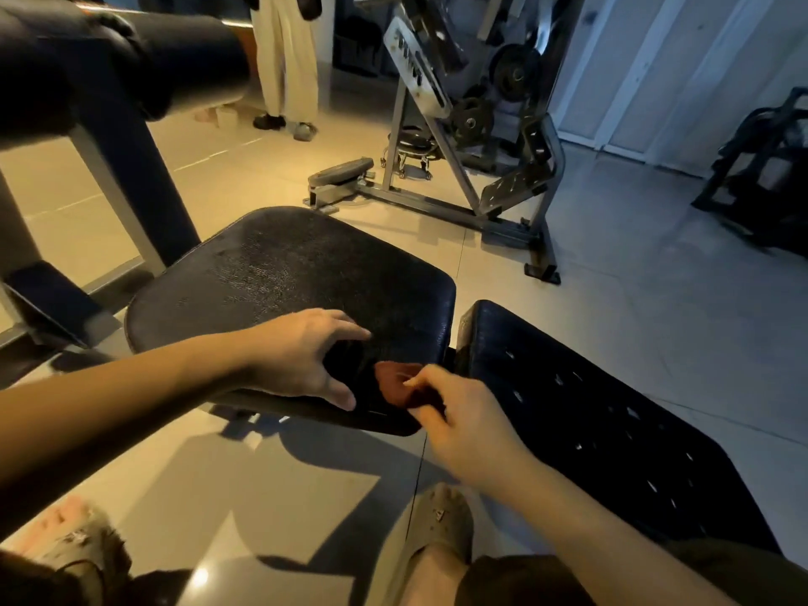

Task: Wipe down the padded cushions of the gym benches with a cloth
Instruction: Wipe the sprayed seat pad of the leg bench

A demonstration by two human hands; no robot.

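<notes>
A black padded seat cushion (297, 273) fills the middle of the view, its surface looking wet and speckled. To its right lies a second black cushion (590, 413), cracked with pale tears. A small reddish-brown cloth (393, 380) lies at the seat's near right corner. My right hand (459, 413) pinches this cloth between thumb and fingers. My left hand (301, 356) hovers over the seat just left of the cloth, fingers spread and loosely bent, holding nothing.
A padded roller and dark frame post (131, 137) stand at the upper left. A grey weight machine (472, 137) sits on the tiled floor behind the bench. A person in light trousers (286, 63) stands at the back. My feet in sandals (437, 527) are below.
</notes>
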